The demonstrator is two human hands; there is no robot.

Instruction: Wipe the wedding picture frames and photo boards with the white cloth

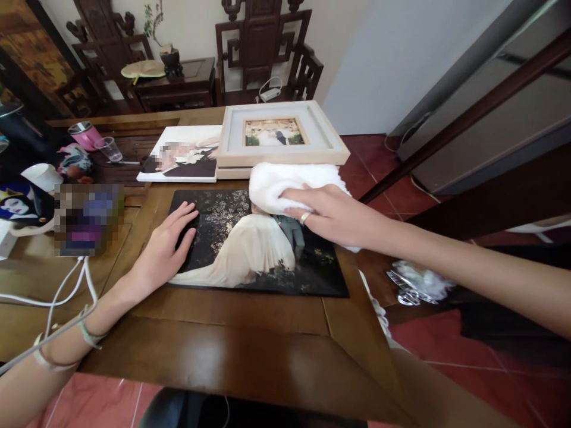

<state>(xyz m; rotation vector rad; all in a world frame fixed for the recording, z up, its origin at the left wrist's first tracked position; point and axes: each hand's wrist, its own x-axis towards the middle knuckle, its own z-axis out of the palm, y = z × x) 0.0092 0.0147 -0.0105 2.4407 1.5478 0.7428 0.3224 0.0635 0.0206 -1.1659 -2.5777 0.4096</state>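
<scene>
In the head view, a large glossy dark photo print [254, 249] showing a long white dress lies flat on the brown wooden bench [232, 333], and everything else is placed around it. The left hand [167, 246] rests palm down on the print's left edge, its fingers [187, 213] spread flat and released, grasping nothing. The right hand [332, 215] presses a folded white cloth towel [289, 181] onto the print's upper right part; its fingers lie stretched over the towel rather than clenched round it, and a ring shows on one of them.

Just beyond the print's far edge stands a pale wooden picture frame [282, 135] with a small photo, stacked on a flat box. Left of that frame lies a white-bordered unframed print [182, 160]. Far left of the dark print are a pink lidded tumbler [84, 135], a clear plastic cup [110, 148] and white cables [66, 291].
</scene>
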